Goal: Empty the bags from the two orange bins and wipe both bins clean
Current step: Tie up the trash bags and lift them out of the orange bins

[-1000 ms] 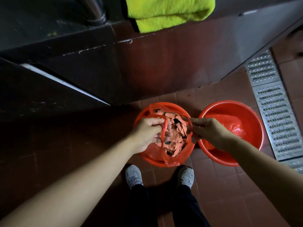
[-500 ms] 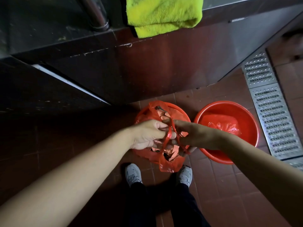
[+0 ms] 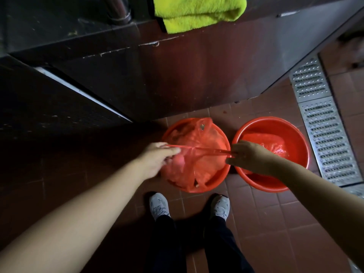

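Both hands pinch the bag's handles point(image 3: 199, 149) taut: left hand point(image 3: 157, 159), right hand point(image 3: 249, 157). That bag point(image 3: 197, 154) fills the left bin point(image 3: 220, 180).

Look up and you see a lime-green cloth point(image 3: 199, 12) folded over the top edge of a dark metal cabinet point(image 3: 177, 75), hanging a little down its front. Just left of the cloth a steel pipe point(image 3: 118, 8) stands on that same top surface. Under you lies a floor of reddish-brown tiles point(image 3: 285, 233) (the grout lines show pale). Along the right side runs a perforated metal drain grate point(image 3: 325, 131), in several sections end to end. At the bottom you see your own grey sneakers point(image 3: 158, 206) and dark trousers point(image 3: 222, 249).
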Motion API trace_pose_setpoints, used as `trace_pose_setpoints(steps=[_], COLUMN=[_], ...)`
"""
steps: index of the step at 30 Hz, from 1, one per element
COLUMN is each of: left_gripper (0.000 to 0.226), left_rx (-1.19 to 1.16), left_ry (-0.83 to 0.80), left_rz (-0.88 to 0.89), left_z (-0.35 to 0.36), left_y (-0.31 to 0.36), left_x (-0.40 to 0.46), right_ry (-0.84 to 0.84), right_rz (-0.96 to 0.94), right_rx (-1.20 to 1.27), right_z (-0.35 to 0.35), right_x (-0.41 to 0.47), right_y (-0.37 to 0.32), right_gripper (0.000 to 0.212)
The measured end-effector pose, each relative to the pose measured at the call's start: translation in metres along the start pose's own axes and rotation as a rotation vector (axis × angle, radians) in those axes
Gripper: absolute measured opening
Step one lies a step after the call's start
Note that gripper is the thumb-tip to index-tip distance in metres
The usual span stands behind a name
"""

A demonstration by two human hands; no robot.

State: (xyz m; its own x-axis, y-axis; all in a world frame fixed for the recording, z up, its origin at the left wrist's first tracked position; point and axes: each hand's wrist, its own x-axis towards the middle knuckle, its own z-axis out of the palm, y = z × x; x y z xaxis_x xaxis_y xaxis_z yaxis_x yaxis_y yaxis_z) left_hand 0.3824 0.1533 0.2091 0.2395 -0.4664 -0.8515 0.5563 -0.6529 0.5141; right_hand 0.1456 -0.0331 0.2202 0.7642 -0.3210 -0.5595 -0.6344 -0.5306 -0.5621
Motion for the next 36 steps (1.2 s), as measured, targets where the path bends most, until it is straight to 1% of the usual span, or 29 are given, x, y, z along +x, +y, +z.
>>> trace_pose_setpoints(steps=[2, 5, 6, 7, 9, 10, 12, 13, 14, 15, 16, 17, 19, 20, 21, 23, 24, 25, 28, 30, 31, 32, 33, 34, 35, 36], left_gripper=[0.022, 0.016, 0.013, 0.011, 0.012, 0.015, 0.024, 0.027, 0.029, 0.032, 0.034, 0.035, 0.036, 0.036, 0.038, 0.041, 0.043, 0.043, 0.04, 0.035, 0.03, 0.023, 0.016, 0.012, 0.014, 0.018], left_rx=[-0.03, -0.181, -0.225, -0.262, -0.335, -0.394, -0.512, -0.537, -0.547, -0.56, -0.577, -0.59, -0.585, -0.569, -0.554, -0.55, -0.546, -0.542, -0.522, -0.478, -0.464, -0.443, -0.409, -0.373, -0.338, -0.294], left_ry=[0.132, 0.187, 0.2, 0.21, 0.19, 0.151, 0.06, 0.031, 0.02, 0.02, 0.028, 0.045, 0.086, 0.108, 0.132, 0.197, 0.221, 0.233, 0.253, 0.234, 0.207, 0.16, 0.09, 0.002, -0.09, -0.18], left_rz=[-0.061, -0.141, -0.139, -0.129, -0.116, -0.125, -0.162, -0.168, -0.167, -0.164, -0.161, -0.157, -0.159, -0.175, -0.198, -0.236, -0.252, -0.261, -0.261, -0.227, -0.201, -0.176, -0.155, -0.14, -0.129, -0.124], left_z=[-0.025, -0.033, -0.031, -0.028, -0.024, -0.023, -0.019, -0.016, -0.015, -0.015, -0.016, -0.017, -0.02, -0.021, -0.023, -0.029, -0.033, -0.035, -0.035, -0.031, -0.029, -0.027, -0.024, -0.022, -0.02, -0.018], left_y=[-0.003, -0.007, -0.009, -0.01, -0.011, -0.011, -0.009, -0.008, -0.007, -0.005, -0.003, 0.0, 0.006, 0.008, 0.011, 0.014, 0.012, 0.01, 0.0, -0.001, 0.001, 0.003, 0.007, 0.009, 0.01, 0.01], left_x=[0.012, 0.024, 0.028, 0.03, 0.032, 0.032, 0.03, 0.029, 0.029, 0.028, 0.027, 0.027, 0.028, 0.029, 0.03, 0.035, 0.035, 0.036, 0.038, 0.039, 0.038, 0.035, 0.031, 0.027, 0.024, 0.019], right_ry=[-0.028, -0.027, -0.007, 0.035, 0.181, 0.244, 0.342, 0.348, 0.296, 0.221, 0.132, 0.056, -0.054, -0.077, -0.072, -0.038, -0.043, -0.055, -0.051, 0.025, 0.079, 0.118, 0.127, 0.112, 0.099, 0.1], right_rz=[0.067, 0.219, 0.254, 0.298, 0.377, 0.37, 0.332, 0.35, 0.372, 0.362, 0.366, 0.365, 0.298, 0.234, 0.163, 0.005, -0.049, -0.063, -0.055, -0.107, -0.11, -0.073, 0.011, 0.119, 0.213, 0.264], right_rx=[0.006, 0.012, 0.056, 0.15, 0.551, 0.792, 1.329, 1.641, 1.847, 1.895, 1.77, 1.475, 0.6, 0.251, 0.053, -0.156, -0.218, -0.277, -0.414, -0.443, -0.418, -0.324, -0.159, 0.055, 0.282, 0.509], right_z=[0.009, 0.029, 0.035, 0.036, 0.037, 0.035, 0.034, 0.034, 0.032, 0.031, 0.033, 0.036, 0.047, 0.053, 0.061, 0.072, 0.076, 0.078, 0.072, 0.068, 0.067, 0.065, 0.063, 0.06, 0.057, 0.053], right_x=[-0.012, -0.012, -0.008, -0.005, 0.0, 0.001, 0.005, 0.007, 0.008, 0.009, 0.012, 0.013, 0.011, 0.007, 0.001, -0.015, -0.022, -0.026, -0.03, -0.03, -0.03, -0.03, -0.029, -0.026, -0.022, -0.018], right_y=[0.024, 0.037, 0.036, 0.034, 0.026, 0.019, 0.003, -0.002, -0.007, -0.011, -0.012, -0.01, -0.003, 0.001, 0.006, 0.014, 0.018, 0.022, 0.032, 0.032, 0.03, 0.027, 0.023, 0.016, 0.007, -0.003], right_gripper=[0.015, 0.022, 0.025, 0.025, 0.018, 0.01, 0.018, 0.02, 0.021, 0.027, 0.031, 0.034, 0.044, 0.046, 0.042, 0.027, 0.022, 0.02, 0.027, 0.021, 0.016, 0.014, 0.017, 0.022, 0.024, 0.025])
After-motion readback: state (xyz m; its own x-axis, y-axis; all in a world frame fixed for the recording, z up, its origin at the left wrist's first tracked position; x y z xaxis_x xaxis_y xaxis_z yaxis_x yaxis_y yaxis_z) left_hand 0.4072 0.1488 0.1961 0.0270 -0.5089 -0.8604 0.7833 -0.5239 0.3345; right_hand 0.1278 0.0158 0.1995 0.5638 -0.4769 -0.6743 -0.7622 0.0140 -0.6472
